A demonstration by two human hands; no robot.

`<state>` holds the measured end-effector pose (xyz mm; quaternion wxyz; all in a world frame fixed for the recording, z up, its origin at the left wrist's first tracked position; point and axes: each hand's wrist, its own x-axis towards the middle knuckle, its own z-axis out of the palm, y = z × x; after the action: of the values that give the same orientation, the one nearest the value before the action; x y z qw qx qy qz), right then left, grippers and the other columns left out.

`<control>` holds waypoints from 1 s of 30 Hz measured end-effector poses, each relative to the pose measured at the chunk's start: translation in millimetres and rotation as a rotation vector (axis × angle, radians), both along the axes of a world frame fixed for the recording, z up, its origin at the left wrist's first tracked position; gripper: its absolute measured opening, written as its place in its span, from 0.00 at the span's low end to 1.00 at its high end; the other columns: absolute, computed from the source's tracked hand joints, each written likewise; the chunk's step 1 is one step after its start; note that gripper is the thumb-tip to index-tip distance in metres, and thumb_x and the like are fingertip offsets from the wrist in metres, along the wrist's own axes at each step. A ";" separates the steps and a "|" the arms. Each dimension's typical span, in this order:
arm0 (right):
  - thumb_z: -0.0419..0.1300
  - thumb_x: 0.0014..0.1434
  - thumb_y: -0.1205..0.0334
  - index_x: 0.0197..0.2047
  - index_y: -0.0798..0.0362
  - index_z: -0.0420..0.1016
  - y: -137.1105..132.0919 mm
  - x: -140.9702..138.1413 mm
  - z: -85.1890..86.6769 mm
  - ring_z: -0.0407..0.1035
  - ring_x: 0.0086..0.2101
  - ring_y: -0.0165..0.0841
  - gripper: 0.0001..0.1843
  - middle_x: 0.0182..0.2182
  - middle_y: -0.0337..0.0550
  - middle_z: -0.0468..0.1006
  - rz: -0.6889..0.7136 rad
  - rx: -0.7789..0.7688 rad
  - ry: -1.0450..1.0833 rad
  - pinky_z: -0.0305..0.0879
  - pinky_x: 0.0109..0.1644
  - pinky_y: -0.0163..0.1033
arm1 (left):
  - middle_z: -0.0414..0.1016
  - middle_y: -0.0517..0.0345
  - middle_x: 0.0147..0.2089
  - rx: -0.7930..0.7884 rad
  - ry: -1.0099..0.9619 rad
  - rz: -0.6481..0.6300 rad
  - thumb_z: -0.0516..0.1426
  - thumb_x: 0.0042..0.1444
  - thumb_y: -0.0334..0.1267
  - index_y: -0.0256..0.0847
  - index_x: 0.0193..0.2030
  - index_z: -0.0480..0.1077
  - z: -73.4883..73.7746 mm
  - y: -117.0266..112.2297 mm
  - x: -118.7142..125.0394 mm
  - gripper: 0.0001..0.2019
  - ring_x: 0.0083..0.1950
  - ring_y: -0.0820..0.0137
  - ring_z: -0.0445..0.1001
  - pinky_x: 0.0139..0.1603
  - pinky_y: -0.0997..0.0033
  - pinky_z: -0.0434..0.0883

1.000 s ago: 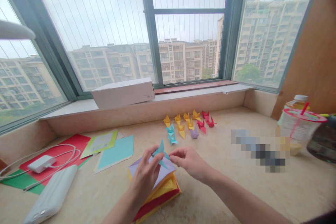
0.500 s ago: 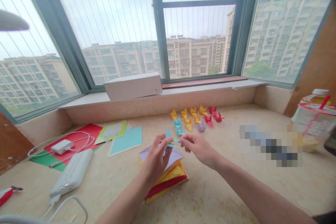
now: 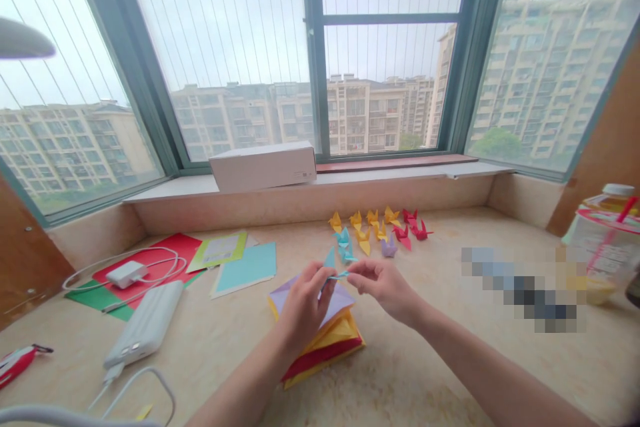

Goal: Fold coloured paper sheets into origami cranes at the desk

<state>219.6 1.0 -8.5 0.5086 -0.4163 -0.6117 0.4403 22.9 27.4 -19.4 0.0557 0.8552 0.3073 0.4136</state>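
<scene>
Both hands, left hand (image 3: 305, 303) and right hand (image 3: 383, 282), now pinch the blue paper crane (image 3: 334, 269) closed-fingered, pulling it flatter than 1 second ago, above the paper stack (image 3: 327, 340).

Left hand (image 3: 303, 303), right hand (image 3: 385, 283), fingers pinched.

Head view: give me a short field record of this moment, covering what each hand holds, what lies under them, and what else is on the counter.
left hand: pinches the blue paper crane from its left side
right hand: pinches the crane's right tip
under hands: stack of coloured paper, lilac sheet on top
behind: finished cranes in yellow, blue, lilac and red, grouped on the counter
left side: white power bank, charger with cable on red paper, loose teal sheet
sill: white box
right edge: lidded cup with red straw
</scene>
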 end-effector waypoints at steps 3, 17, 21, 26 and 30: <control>0.69 0.51 0.46 0.31 0.56 0.78 0.0 1.2 2.9 0.63 0.24 0.27 0.19 0.23 0.36 0.73 0.077 -0.097 0.086 0.58 0.31 0.35 | 0.72 0.53 0.44 0.067 0.016 -0.008 0.51 0.66 0.31 0.42 0.44 0.70 -0.2 1.7 -0.8 0.07 0.41 0.69 0.74 0.42 0.72 0.72; 0.68 0.53 0.48 0.33 0.55 0.77 5.5 -2.9 -8.8 0.64 0.27 0.28 0.17 0.25 0.38 0.75 -0.069 -0.019 0.083 0.59 0.33 0.36 | 0.72 0.51 0.44 0.228 0.074 0.005 0.53 0.64 0.29 0.41 0.46 0.72 -1.2 9.5 -2.7 0.08 0.44 0.66 0.76 0.45 0.68 0.75; 0.65 0.57 0.50 0.37 0.54 0.79 9.6 0.9 -11.8 0.68 0.30 0.31 0.15 0.31 0.41 0.79 -0.195 0.089 -0.064 0.62 0.36 0.38 | 0.73 0.51 0.44 0.218 0.095 0.000 0.53 0.63 0.28 0.41 0.44 0.72 -0.9 8.8 -2.2 0.08 0.44 0.65 0.76 0.45 0.67 0.75; 0.67 0.55 0.49 0.38 0.56 0.79 10.4 2.9 -15.3 0.70 0.31 0.33 0.17 0.31 0.43 0.80 -0.111 0.054 -0.115 0.64 0.36 0.38 | 0.73 0.51 0.44 0.209 0.084 0.008 0.53 0.63 0.29 0.41 0.44 0.72 -0.8 7.9 -2.6 0.08 0.44 0.65 0.75 0.44 0.67 0.75; 0.69 0.52 0.47 0.35 0.56 0.79 7.9 -1.0 -16.0 0.68 0.28 0.31 0.18 0.26 0.40 0.78 -0.080 0.035 -0.095 0.63 0.33 0.37 | 0.72 0.50 0.44 0.171 0.072 -0.004 0.53 0.64 0.30 0.41 0.43 0.72 -1.7 6.5 -1.4 0.07 0.44 0.65 0.75 0.44 0.67 0.74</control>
<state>218.5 8.9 -24.5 0.5034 -0.4518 -0.6257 0.3885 21.5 33.9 -21.1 -0.0278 0.8719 0.2708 0.4071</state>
